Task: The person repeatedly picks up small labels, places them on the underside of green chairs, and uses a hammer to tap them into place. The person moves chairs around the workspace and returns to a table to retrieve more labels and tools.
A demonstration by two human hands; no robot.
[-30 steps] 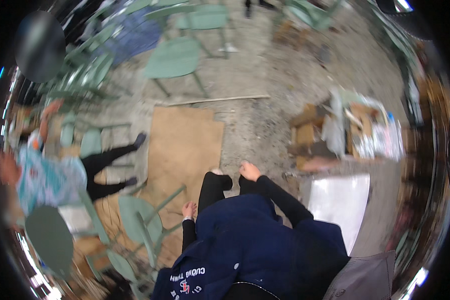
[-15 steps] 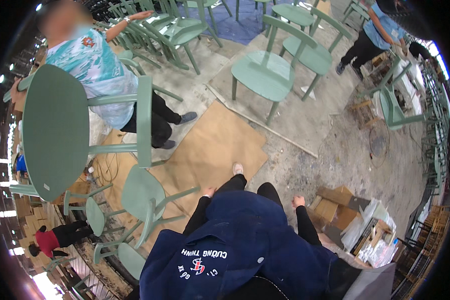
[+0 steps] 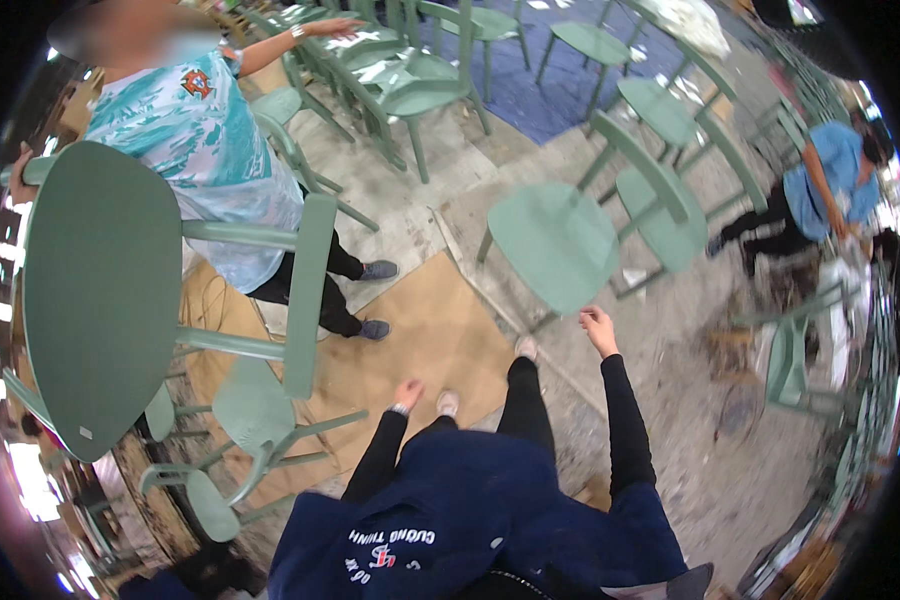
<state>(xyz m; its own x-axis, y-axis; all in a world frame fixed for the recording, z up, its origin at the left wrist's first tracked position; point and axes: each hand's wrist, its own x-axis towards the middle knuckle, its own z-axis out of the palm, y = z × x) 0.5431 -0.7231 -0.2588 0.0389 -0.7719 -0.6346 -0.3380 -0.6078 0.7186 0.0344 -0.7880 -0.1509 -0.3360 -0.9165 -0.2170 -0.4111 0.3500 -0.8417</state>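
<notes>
My right hand [image 3: 598, 331] reaches forward, fingers apart and slightly bent, holding nothing. Just beyond it stands a pale green wooden chair [image 3: 552, 244] with a rounded seat and curved backrest. The fingertips lie close to the seat's near edge; whether they touch it I cannot tell. Lower and to the left, my left hand [image 3: 408, 393] hangs above the brown floor sheet [image 3: 410, 350], its fingers loosely out and holding nothing. At the left, a person in a teal and white shirt [image 3: 180, 150] grips a raised green chair [image 3: 105, 290], its seat underside facing me.
Another green chair [image 3: 660, 215] stands right behind the nearest one. Rows of chairs [image 3: 420, 85] fill the back, some on a blue sheet [image 3: 525, 85]. More chairs [image 3: 255, 405] stand at the lower left. A person in blue [image 3: 825, 190] bends at the right beside a chair [image 3: 790, 355].
I have stepped forward and my view has turned. My right hand has extended toward the nearest chair, and my left arm has come forward. The person at the left still holds the raised chair.
</notes>
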